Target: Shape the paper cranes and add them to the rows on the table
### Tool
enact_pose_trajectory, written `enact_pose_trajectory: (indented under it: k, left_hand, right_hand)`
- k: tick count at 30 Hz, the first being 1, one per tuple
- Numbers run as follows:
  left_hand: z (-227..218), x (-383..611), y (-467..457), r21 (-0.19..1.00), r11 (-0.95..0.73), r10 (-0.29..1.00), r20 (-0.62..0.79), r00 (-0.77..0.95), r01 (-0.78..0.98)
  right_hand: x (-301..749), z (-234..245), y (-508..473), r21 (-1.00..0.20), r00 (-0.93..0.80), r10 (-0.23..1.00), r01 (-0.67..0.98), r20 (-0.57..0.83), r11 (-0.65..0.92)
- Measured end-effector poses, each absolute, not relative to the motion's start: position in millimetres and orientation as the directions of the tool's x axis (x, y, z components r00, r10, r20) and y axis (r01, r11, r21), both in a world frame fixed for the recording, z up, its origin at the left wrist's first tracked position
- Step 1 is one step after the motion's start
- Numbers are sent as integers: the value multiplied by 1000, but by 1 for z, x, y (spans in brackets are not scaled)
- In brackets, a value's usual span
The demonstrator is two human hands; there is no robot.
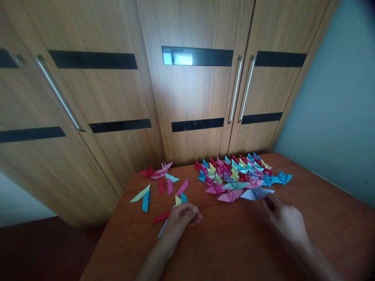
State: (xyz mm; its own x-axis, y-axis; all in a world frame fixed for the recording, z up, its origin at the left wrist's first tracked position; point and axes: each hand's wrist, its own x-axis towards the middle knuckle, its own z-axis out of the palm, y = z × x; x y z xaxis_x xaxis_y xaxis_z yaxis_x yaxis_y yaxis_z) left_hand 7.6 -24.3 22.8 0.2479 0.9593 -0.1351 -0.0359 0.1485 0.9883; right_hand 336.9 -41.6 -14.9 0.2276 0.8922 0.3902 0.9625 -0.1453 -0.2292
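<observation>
With left hand (182,219) loosely curled, apparently empty, and right hand (286,218) bunched at lavender paper crane (253,194) fronting crane rows (234,175) on tabletop (218,246), unclear whether pinching; likely feather-light, crisp, easily crushed, best gripped low at body.

Two hands (182,219), ten-odd folded strips (161,187), paper cranes (234,174) (dozens, overlapping)

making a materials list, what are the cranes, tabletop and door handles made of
Origami cranes: matte coloured paper, by their crisp folds. Tabletop: possibly wood or laminate, fairly dull; reddish-brown suits both. Door handles: likely metal, polished, from the silvery shine.
</observation>
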Motion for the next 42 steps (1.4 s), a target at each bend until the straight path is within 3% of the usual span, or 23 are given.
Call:
enact_pose_trajectory:
  k: [5, 12, 29, 34, 37, 42]
  left_hand:
    - [21, 7, -24, 987, 161, 957, -152, 247, -18]
    - [22, 8, -23, 985, 172, 963, -165, 213, -14]
    - [13, -1, -16, 983, 181, 941, -171, 293, -8]
    - [16, -2, -17, 988, 155, 947, -146, 286, -6]
    - [18, -5, -13, 988, 153, 958, -151, 245, 12]
    - [19, -33, 7, 997, -24, 1000, 23, 21, 72]
  right_hand:
    - [352, -21, -34, -134, 243, 944, 967, 225, -217]
    - [339, -25, -15, -114, 232, 961, 970, 150, -217]
    - [322, -21, -3, -96, 265, 958, 962, 107, -256]
    - [323, -15, -12, -129, 296, 940, 952, 169, -277]
    - [311, -9, -18, -241, 255, 930, 951, 263, -193]
    - [245, 2, -22, -477, -66, 934, 846, 350, 238]
